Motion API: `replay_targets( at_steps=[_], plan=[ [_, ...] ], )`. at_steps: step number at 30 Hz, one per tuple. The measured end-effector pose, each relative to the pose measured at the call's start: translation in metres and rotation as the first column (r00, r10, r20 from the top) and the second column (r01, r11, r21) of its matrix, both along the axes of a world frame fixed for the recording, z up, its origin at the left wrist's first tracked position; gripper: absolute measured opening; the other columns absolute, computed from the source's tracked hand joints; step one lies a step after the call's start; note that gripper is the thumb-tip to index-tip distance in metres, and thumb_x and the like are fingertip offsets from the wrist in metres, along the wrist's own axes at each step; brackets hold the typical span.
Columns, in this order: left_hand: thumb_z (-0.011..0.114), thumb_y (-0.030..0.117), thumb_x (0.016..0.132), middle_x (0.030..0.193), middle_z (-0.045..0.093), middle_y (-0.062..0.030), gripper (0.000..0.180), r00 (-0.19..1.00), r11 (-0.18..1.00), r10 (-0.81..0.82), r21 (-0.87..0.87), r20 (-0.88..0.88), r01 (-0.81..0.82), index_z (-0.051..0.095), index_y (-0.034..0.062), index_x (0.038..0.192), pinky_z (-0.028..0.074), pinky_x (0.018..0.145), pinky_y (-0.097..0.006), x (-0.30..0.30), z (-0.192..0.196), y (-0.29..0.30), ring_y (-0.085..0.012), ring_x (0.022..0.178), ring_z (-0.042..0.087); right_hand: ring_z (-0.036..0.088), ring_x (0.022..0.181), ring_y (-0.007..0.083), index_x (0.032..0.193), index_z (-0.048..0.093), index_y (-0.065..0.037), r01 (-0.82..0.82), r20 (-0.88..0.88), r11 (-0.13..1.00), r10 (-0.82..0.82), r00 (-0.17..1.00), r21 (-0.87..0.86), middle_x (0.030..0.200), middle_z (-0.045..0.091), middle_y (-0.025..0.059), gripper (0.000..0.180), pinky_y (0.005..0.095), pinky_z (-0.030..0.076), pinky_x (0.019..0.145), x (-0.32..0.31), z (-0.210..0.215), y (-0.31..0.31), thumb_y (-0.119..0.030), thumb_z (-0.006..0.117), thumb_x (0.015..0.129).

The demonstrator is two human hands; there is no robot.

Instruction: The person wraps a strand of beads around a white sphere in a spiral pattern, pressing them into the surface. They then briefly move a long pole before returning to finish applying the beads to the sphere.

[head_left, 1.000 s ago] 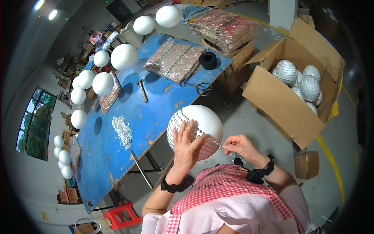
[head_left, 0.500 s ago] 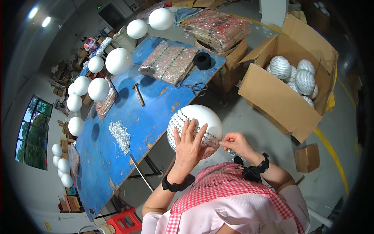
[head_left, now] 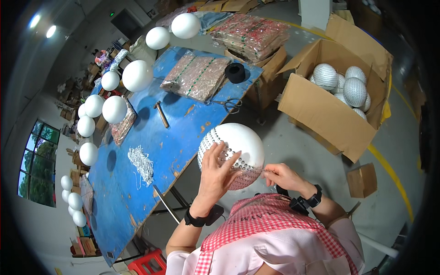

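A large white ball point(head_left: 245, 140), its left and lower sides wrapped in rows of silver beads point(head_left: 210, 140), is in front of me beyond the table's near edge. My left hand point(head_left: 215, 172) grips it from the near left side, fingers curved over the beaded part and thumb toward the lower rows. My right hand point(head_left: 282, 176) is closed in a pinch just off the ball's lower right side, at the end of the bead strand; the strand is hardly visible between the fingertips. What supports the ball from below is hidden.
The blue table point(head_left: 133, 192) bears a heap of silver bead strands point(head_left: 140, 164), a hammer point(head_left: 162, 114), scissors point(head_left: 232, 105), black tape point(head_left: 235, 72) and a plastic-wrapped pack point(head_left: 197, 75). Plain white balls point(head_left: 137, 75) stand along its far side. A carton point(head_left: 325, 119) of beaded balls is at right.
My left hand's fingers have bent and drawn back from lying flat across the ball. My right hand has shifted slightly right and down, still pinched. The whole view has tilted a little.
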State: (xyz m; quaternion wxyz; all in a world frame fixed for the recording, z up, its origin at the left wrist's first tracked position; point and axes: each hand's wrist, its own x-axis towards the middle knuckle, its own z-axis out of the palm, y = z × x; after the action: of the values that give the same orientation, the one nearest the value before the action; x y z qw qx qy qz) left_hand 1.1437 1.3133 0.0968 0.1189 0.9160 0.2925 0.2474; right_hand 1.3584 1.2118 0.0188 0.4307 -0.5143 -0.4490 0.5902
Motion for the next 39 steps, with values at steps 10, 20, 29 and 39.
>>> replay_targets(
  at_steps=[10, 20, 29, 39],
  plan=[
    [0.077, 0.017, 0.074, 0.131, 0.049, -0.0174, 0.040, 0.995, 0.998, -0.042, 0.053, 0.091, 0.037, 0.069, 0.0231, 0.113, 0.034, 0.103, -0.052, -0.001, -0.004, 0.003, -0.0398, 0.127, 0.040, 0.051, 0.055, 0.0044, 0.081, 0.065, 0.000, 0.360, 0.184, 0.845, -0.456, 0.871, 0.395, 0.062, 0.058, -0.0024, 0.010, 0.0224, 0.040, 0.049, -0.029, 0.028, -0.035, -0.008, 0.064, 0.087],
    [0.074, 0.017, 0.078, 0.127, 0.051, -0.0159, 0.033, 0.989, 0.992, -0.095, 0.099, 0.110, 0.085, 0.070, 0.0206, 0.110, 0.036, 0.101, -0.048, -0.005, -0.008, 0.011, -0.0396, 0.125, 0.041, 0.044, 0.059, -0.0001, 0.079, 0.062, 0.002, 0.465, -0.011, 0.838, -0.482, 0.876, 0.285, 0.063, 0.053, -0.0062, 0.012, 0.0187, 0.035, 0.051, -0.048, 0.038, -0.045, -0.006, 0.065, 0.087],
    [0.070, 0.012, 0.082, 0.133, 0.049, -0.0164, 0.034, 0.995, 0.997, -0.061, 0.042, 0.077, 0.058, 0.067, 0.0177, 0.115, 0.030, 0.106, -0.054, -0.010, -0.005, 0.017, -0.0382, 0.129, 0.040, 0.055, 0.058, 0.0039, 0.078, 0.063, -0.002, 0.424, -0.053, 0.904, -0.422, 0.905, 0.047, 0.065, 0.061, -0.0003, 0.016, 0.0186, 0.041, 0.051, -0.026, 0.005, -0.019, -0.014, 0.068, 0.087],
    [0.075, 0.022, 0.075, 0.138, 0.042, -0.0237, 0.062, 0.970, 0.981, 0.053, -0.192, 0.237, -0.006, 0.053, 0.0183, 0.133, 0.030, 0.105, -0.053, -0.007, -0.001, -0.004, -0.0398, 0.131, 0.036, 0.056, 0.057, 0.0042, 0.076, 0.062, -0.002, 0.297, -0.018, 0.954, -0.296, 0.955, 0.051, 0.065, 0.062, 0.0010, 0.020, 0.0185, 0.041, 0.050, -0.021, 0.003, 0.000, -0.018, 0.068, 0.087]
  ],
)
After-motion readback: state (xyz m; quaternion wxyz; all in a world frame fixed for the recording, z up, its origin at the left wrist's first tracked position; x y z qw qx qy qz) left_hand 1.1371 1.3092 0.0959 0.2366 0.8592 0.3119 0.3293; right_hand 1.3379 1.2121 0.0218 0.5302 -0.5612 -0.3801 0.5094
